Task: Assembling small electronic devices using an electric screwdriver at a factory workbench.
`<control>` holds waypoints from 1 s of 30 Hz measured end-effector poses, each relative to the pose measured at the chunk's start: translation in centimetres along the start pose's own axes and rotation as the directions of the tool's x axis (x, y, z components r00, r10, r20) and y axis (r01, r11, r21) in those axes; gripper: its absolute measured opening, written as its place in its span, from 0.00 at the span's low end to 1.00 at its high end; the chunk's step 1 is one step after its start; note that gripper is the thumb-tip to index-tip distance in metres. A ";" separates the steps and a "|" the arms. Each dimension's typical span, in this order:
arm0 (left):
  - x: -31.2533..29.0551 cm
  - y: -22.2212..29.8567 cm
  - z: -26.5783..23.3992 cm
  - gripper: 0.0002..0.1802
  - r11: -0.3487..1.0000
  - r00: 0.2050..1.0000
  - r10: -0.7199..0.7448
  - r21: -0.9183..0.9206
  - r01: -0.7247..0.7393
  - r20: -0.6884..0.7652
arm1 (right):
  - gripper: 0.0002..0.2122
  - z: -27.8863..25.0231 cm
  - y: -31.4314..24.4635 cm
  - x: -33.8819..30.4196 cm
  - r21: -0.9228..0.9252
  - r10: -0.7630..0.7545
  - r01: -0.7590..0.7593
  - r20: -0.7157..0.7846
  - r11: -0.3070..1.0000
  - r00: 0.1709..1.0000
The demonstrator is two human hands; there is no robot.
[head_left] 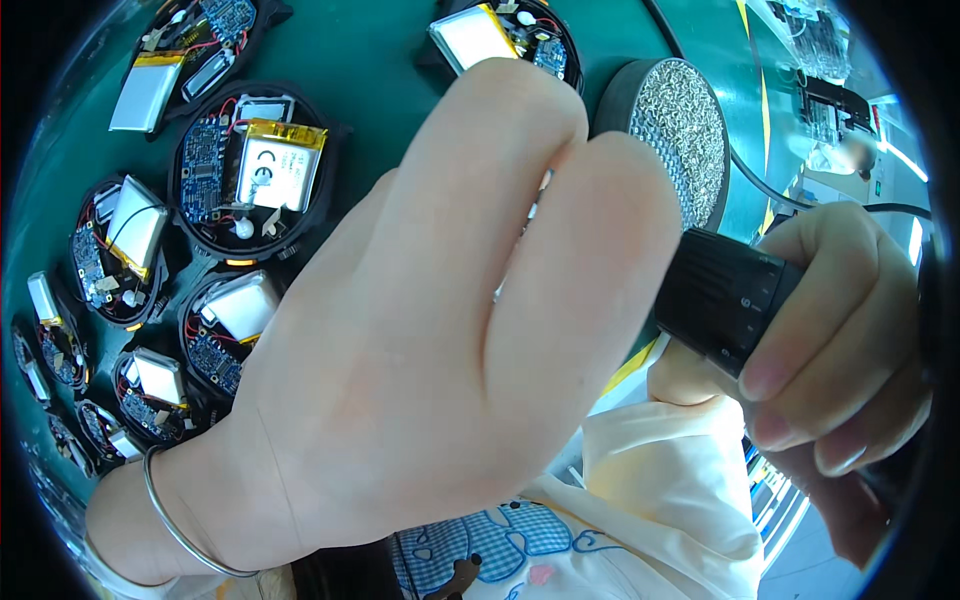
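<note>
My left hand (420,300) fills the middle of the head view, reaching in from the lower left with a thin metal bangle (190,535) at the wrist. Its fingers are bent and pressed together; their tips, and whatever they hold, are hidden behind the hand. At the right, my right hand (840,340) is closed around a black cylindrical tool (725,300) with a ribbed end and a marked ring. The tool's end lies close beside the left hand's fingers. Behind them stands a round dark holder filled with silvery wire wool (690,130).
Several round black housings (250,170) with blue circuit boards and silver pouch batteries lie along the left of the green mat (370,60). One more housing (505,40) sits at the back middle. A black cable (765,185) crosses the right side. Light-coloured clothing (670,470) shows below.
</note>
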State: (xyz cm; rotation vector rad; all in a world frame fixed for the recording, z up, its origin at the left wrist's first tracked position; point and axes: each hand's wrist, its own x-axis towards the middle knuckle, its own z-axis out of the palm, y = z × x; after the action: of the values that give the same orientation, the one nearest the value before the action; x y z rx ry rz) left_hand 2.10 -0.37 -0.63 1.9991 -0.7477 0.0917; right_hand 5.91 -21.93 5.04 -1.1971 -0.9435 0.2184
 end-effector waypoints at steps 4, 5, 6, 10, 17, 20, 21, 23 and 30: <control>-0.3 0.3 -0.4 0.32 1.000 0.999 -0.012 0.009 0.012 0.043 | 0.24 -0.4 0.6 0.2 0.104 0.042 -0.030 -0.112 0.994 0.993; -0.4 0.3 -0.3 0.32 1.000 0.999 -0.014 0.012 0.013 0.041 | 0.24 -0.6 0.7 0.4 0.154 0.053 -0.026 -0.177 0.988 0.983; -0.5 0.4 -0.2 0.30 1.000 0.998 -0.023 -0.019 0.024 0.051 | 0.24 -0.3 -0.2 1.0 0.181 0.131 -0.085 -0.260 0.980 0.957; 0.0 0.8 0.2 0.24 0.997 0.999 -0.016 -0.074 0.019 0.041 | 0.22 0.5 -0.1 1.2 0.325 0.136 -0.009 -0.371 0.946 0.919; -1.2 0.4 0.0 0.10 0.977 0.994 -0.105 -0.184 0.106 0.017 | 0.13 1.6 0.6 1.3 0.291 0.147 -0.050 -0.324 0.956 0.935; -0.9 0.3 0.2 0.09 0.982 0.995 -0.095 -0.163 0.100 0.037 | 0.12 1.2 0.7 1.2 0.280 0.122 -0.038 -0.290 0.959 0.949; -0.8 0.5 0.1 0.09 0.983 0.995 -0.098 -0.152 0.102 0.033 | 0.13 0.7 0.6 1.0 0.241 0.071 -0.008 -0.252 0.971 0.965; -0.7 0.9 -0.1 0.09 0.983 0.993 -0.112 -0.144 0.115 0.031 | 0.13 0.6 0.6 0.8 0.251 0.052 0.009 -0.237 0.968 0.970; -0.3 -0.1 0.1 0.15 0.999 0.999 -0.029 0.019 0.028 0.023 | 0.15 0.5 0.1 0.7 0.154 0.122 -0.078 -0.305 0.985 0.944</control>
State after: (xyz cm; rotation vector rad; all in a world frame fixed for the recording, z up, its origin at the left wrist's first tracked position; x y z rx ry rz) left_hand 1.93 -0.32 -0.89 2.0308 -0.7353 0.0587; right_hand 5.98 -21.11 5.29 -1.1115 -0.5802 0.1661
